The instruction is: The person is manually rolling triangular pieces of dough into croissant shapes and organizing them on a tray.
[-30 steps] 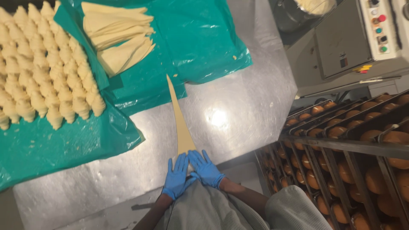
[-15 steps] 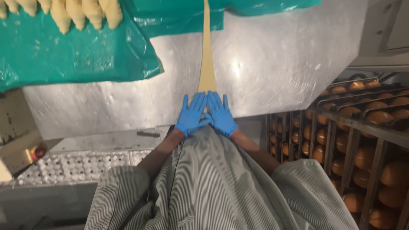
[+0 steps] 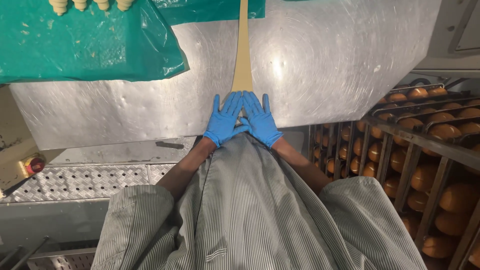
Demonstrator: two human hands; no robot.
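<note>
Left hand (image 3: 225, 120) and right hand (image 3: 259, 120) flat, fingers spread, pressing wide end of dough strip (image 3: 243, 60) against steel table (image 3: 325, 60), pinning it; green sheet (image 3: 90, 45) left of strip

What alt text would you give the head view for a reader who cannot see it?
Seen from above, a left hand and a right hand in blue gloves lie flat, side by side, on the wide end of a long dough triangle on a steel table. Green plastic sheet with shaped dough pieces lies upper left; racks of baked rolls stand at right.
</note>
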